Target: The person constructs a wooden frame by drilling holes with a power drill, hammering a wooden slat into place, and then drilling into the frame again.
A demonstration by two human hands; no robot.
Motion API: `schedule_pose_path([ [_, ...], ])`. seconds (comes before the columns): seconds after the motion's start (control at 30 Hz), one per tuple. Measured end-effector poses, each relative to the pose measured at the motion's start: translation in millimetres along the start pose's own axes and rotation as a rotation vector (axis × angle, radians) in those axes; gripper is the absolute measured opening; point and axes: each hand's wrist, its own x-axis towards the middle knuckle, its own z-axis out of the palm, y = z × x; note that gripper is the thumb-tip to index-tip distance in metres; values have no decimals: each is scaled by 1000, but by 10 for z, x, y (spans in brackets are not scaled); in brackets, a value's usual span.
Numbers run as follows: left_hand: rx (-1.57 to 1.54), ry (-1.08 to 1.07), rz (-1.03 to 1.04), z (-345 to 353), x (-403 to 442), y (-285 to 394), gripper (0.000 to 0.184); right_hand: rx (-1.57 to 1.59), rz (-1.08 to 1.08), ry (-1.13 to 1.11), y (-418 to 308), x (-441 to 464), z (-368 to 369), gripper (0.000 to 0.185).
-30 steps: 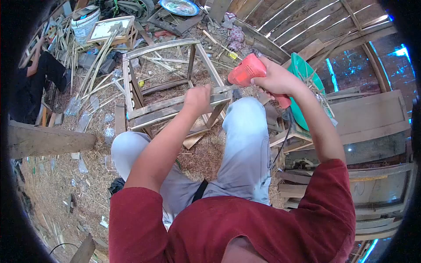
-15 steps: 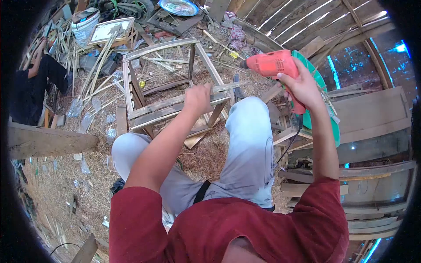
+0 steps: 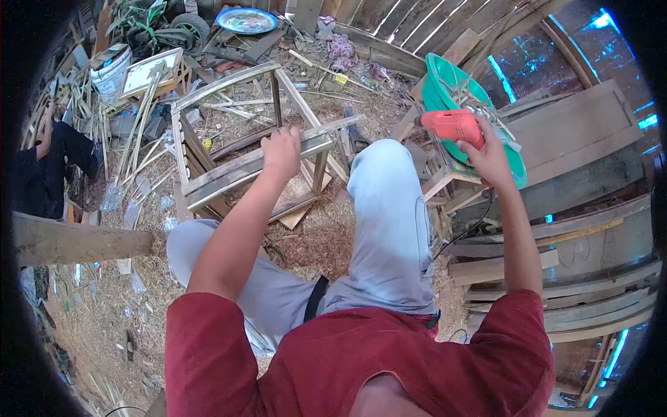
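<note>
My left hand is closed round the near top rail of a wooden frame, which stands tilted in front of my knees. A thin wooden strip lies along that rail and juts out past its right end. On the right, my right hand grips a red power drill by its handle, with the chuck pointing left. The drill is over the edge of a green basin that holds wood scraps, apart from the frame. A dark cord hangs from the drill handle.
Another person in dark clothes sits at the far left. A thick wooden beam reaches in below them. A white bucket, a framed panel and a round tray stand at the back. Boards are stacked on the right.
The drill has moved right and down, away from the frame's right corner to the basin. My left hand stays on the rail. The whole view has shifted somewhat to the right.
</note>
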Motion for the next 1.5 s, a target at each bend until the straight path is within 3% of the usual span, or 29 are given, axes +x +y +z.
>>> schedule_pose_path([
  [0.2, 48, -85, 92, -103, -502, 4, 59, -178, -46, -21, 230, -245, -462, 70],
  [0.37, 20, -31, 218, -120, -894, -91, 59, -368, -266, -64, 29, -433, -658, 70],
  [0.57, -14, -19, 296, -116, -1175, -93, 58, -265, -445, 185, -102, -415, -501, 65],
  [0.67, -50, -2, 307, -104, -1205, -84, 58, -306, -329, 104, -230, -169, -524, 52],
  [0.77, -78, 67, 325, -73, -1184, -96, 52, -496, -397, 112, -361, -21, -377, 43],
  [0.97, -121, 48, 294, -83, -1100, -120, 52, -228, -466, -12, -522, 227, -289, 47],
  [1.2, -214, 66, 356, -68, -1053, -161, 53, -155, -517, -354, -986, 96, -47, 50],
  [1.3, -162, -142, 250, -324, -1028, -82, 61, -101, -404, -478, -1239, -56, 111, 50],
  [1.4, -295, -159, 214, -200, -951, -164, 64, -42, -298, -527, -1354, -127, 275, 49],
  [1.5, -353, -163, 262, -226, -887, -259, 54, 9, -260, -532, -1328, -147, 406, 49],
])
